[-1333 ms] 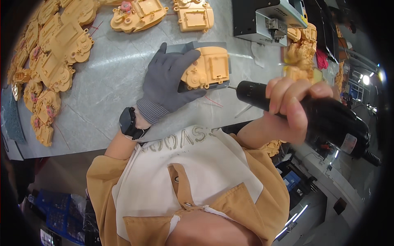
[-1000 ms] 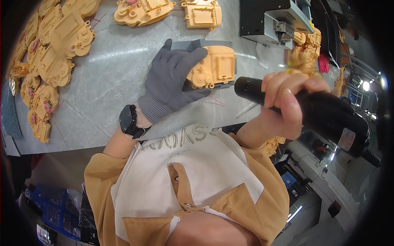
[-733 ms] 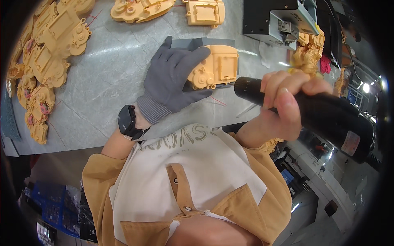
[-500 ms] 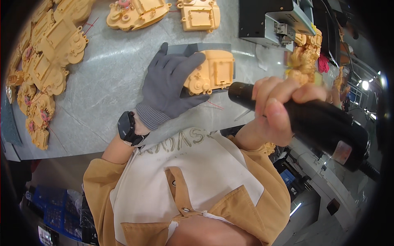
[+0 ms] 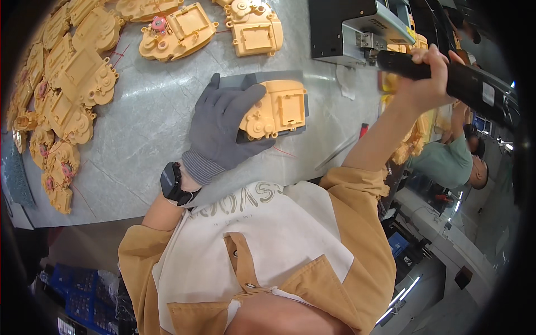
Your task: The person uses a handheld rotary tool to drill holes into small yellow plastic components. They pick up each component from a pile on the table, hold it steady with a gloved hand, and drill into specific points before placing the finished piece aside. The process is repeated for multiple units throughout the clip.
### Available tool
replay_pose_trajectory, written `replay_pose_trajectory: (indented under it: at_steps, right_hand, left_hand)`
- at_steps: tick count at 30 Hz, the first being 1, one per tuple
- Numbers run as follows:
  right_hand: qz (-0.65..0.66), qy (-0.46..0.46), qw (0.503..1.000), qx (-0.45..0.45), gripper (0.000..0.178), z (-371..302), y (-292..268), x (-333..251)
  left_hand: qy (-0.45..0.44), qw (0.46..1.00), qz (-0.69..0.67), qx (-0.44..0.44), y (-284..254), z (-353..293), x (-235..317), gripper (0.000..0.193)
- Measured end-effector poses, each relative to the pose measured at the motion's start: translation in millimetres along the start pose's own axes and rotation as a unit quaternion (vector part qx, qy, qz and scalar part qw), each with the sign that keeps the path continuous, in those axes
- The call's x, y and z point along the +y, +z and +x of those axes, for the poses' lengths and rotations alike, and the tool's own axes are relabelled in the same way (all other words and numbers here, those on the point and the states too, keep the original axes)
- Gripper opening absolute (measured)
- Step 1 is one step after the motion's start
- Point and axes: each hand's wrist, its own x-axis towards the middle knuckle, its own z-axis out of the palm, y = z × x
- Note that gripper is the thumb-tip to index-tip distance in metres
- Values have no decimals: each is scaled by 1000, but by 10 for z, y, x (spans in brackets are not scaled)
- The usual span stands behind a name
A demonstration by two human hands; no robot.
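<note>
My left hand (image 5: 218,123), in a grey glove, grips the left side of an orange-yellow plastic housing (image 5: 291,108). Its thumb is at the near edge and a finger reaches over the top. The housing sits on a dark grey block-shaped fixture (image 5: 289,77), whose edges show behind and to the right. My bare right hand (image 5: 427,86) is wrapped round a black electric screwdriver (image 5: 474,92), raised at the right. Its tip end points left, in front of the metal outlet of a black and grey box-shaped machine (image 5: 357,33), perhaps a screw feeder. Whether they touch I cannot tell.
Many similar housings (image 5: 72,72) crowd the table's left side, and others (image 5: 178,33) lie along the far side. A thin red-ended tool (image 5: 364,129) lies right of the fixture. More yellow parts are heaped at the right, near another person in a green shirt (image 5: 444,164).
My right hand has carried the screwdriver away from the housing, up and right to the box-shaped machine. My left hand still holds the housing on the fixture. The whole view has shifted slightly.
</note>
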Motion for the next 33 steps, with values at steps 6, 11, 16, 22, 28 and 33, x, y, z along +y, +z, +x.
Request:
replay_pose_trajectory:
  at_steps: [6,11,16,22,28,33]
  right_hand:
    - [62,119,983,-128,34,-394,-31,-477]
    - [199,129,919,-315,39,-826,299,-830]
    - [175,120,926,-313,39,-912,528,-776]
    - [150,108,946,-265,39,-959,615,-704]
    - [95,101,925,-353,44,-842,540,-547]
    - [136,99,945,-280,42,-907,574,-524]
  left_hand:
    - [1,1000,3,6,-17,17,-20,74]
    - [1,999,-14,-29,-13,10,15,79]
    - [-12,998,-47,-30,49,-43,17,86]
    - [-22,997,-67,-32,51,-44,13,87]
    - [-16,997,-73,-11,68,-62,-5,88]
    - [-18,997,-77,-11,80,-67,-17,88]
